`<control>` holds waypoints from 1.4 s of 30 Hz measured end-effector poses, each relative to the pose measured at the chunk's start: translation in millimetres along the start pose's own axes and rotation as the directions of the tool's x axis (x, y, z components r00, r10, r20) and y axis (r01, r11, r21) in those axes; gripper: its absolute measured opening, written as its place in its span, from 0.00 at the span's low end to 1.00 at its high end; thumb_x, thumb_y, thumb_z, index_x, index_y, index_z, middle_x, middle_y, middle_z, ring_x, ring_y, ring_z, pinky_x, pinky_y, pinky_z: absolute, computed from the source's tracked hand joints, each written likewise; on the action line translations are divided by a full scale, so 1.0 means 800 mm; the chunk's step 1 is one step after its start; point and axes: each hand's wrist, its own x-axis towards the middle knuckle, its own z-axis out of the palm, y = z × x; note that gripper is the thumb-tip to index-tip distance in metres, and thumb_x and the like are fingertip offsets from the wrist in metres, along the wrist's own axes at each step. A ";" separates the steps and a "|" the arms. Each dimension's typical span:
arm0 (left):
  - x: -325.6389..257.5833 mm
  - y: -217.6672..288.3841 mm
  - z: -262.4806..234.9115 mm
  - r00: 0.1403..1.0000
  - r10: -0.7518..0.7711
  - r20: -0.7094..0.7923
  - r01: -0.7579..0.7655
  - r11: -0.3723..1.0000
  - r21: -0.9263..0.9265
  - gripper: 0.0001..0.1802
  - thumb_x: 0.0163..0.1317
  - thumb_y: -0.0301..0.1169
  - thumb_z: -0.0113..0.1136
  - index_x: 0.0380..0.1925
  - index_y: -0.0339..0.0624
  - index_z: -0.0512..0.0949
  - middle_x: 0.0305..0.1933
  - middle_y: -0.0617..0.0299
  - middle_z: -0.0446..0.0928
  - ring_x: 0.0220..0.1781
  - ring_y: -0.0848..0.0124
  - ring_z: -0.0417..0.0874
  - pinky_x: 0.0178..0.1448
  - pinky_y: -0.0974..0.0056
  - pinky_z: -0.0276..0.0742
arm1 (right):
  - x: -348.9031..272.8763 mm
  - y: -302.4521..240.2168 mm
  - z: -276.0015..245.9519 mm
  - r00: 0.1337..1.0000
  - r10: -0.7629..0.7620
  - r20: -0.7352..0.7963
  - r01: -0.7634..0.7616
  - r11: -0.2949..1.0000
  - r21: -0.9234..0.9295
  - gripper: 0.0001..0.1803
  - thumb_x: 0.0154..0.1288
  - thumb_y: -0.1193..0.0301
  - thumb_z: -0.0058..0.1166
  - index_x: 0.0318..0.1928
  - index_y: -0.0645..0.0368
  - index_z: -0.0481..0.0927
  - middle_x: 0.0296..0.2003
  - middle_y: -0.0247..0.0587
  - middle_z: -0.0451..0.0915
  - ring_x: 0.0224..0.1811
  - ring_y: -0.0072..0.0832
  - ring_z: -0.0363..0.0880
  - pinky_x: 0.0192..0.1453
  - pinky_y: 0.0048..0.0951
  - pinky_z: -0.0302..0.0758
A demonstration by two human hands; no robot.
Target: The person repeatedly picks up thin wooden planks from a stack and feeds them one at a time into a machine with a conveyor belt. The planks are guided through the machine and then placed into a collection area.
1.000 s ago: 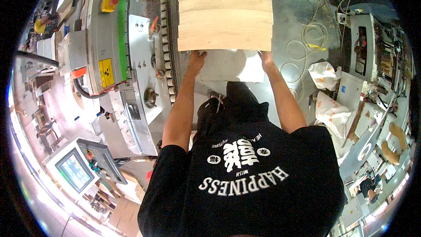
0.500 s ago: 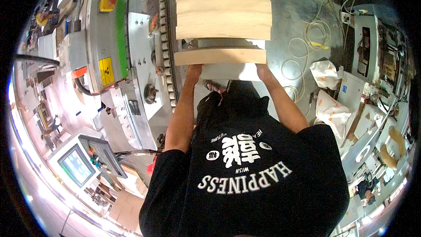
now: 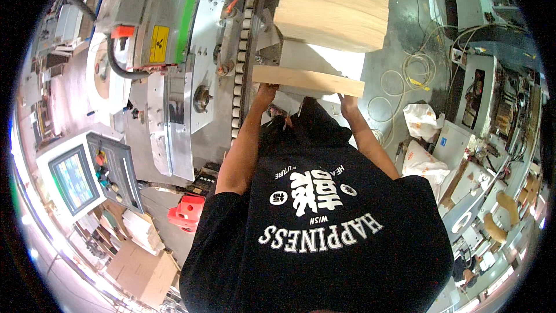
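A pale wooden board [image 3: 310, 79] is held crosswise in front of my body, its right end slightly nearer to me than its left. My left hand [image 3: 266, 92] grips it near the left end, beside the roller track. At the lower edge toward the right end, my right hand [image 3: 348, 104] is closed on the same board. Most of the fingers on both hands are hidden by the wood. Beyond the board lies a stack of wide, pale wooden boards [image 3: 333, 8], with a white surface [image 3: 324, 58] showing on its near side.
A roller track [image 3: 238, 75] runs along the left, beside a grey machine with a green strip [image 3: 190, 14]. Farther left are a control screen [image 3: 75, 179] and a red plastic object [image 3: 186, 213]. On the right lie coiled hose [image 3: 418, 72] and white sacks [image 3: 424, 159].
The view has turned, and the stack appears farther right. The held board has swung out of line with the stack; its left end now reaches toward the roller track. Both hands still grip it.
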 end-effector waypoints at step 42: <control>-0.260 -0.026 -0.389 0.324 0.547 -0.772 0.389 0.666 0.636 0.29 0.69 0.43 0.68 0.66 0.44 0.74 0.66 0.52 0.74 0.69 0.49 0.73 0.76 0.42 0.61 | -0.183 0.097 0.558 0.430 0.574 0.697 0.178 0.703 -0.689 0.22 0.80 0.63 0.59 0.68 0.58 0.77 0.65 0.40 0.80 0.67 0.33 0.79 0.75 0.40 0.73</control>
